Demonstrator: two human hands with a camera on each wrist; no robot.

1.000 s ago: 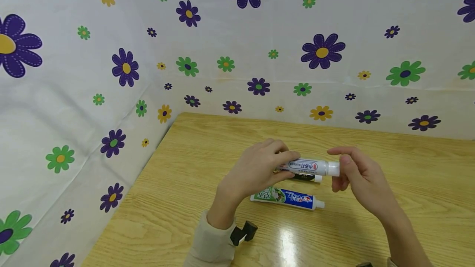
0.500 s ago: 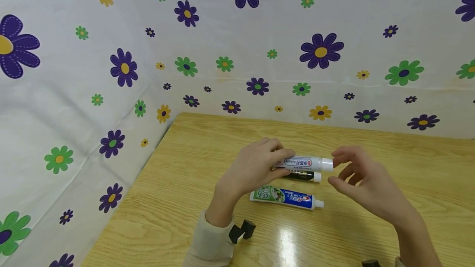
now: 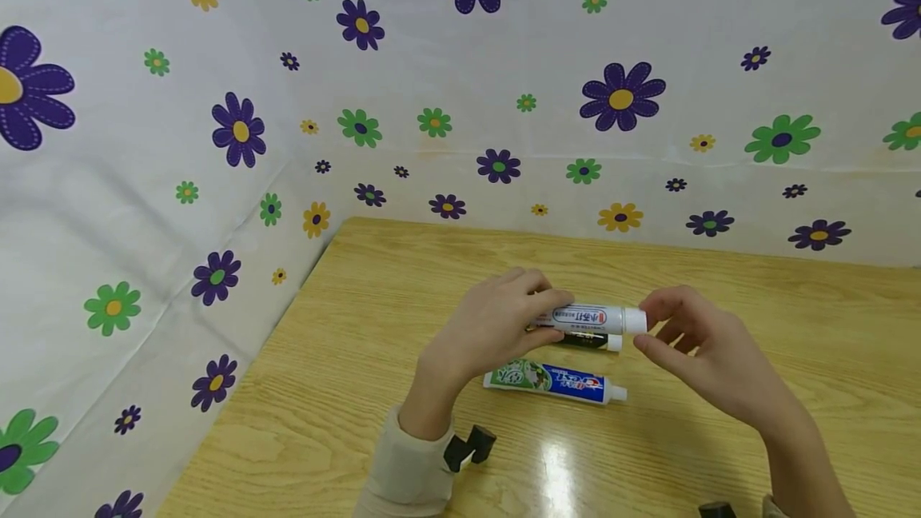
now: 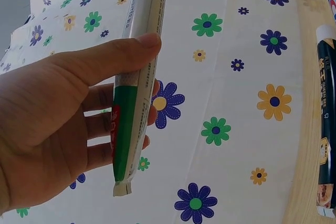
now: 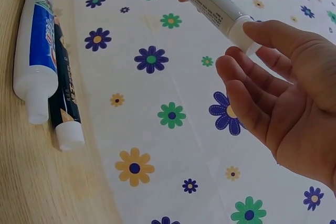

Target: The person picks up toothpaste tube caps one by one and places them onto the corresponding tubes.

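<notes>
A white toothpaste tube (image 3: 586, 318) with a green tail end is held up off the table. My left hand (image 3: 496, 326) grips its body, thumb on one side and fingers round the other, as the left wrist view shows. At the other end, my right hand (image 3: 712, 358) pinches the white cap (image 5: 242, 36) between thumb and index finger; its other fingers are loosely bent. Just below the held tube, a black toothpaste tube (image 3: 590, 340) lies on the table, partly hidden. Nearer to me lies a blue and green toothpaste tube (image 3: 554, 382) with a white cap.
The wooden table (image 3: 345, 342) runs up to a white cloth (image 3: 403, 54) printed with purple, green and yellow flowers, at the back and on the left. A black wrist mount (image 3: 471, 448) sits at my left sleeve.
My right fingers came away from the cap, spread, and are now back on it from a changed angle. The held tube shifted slightly left; my left hand keeps its grip.
</notes>
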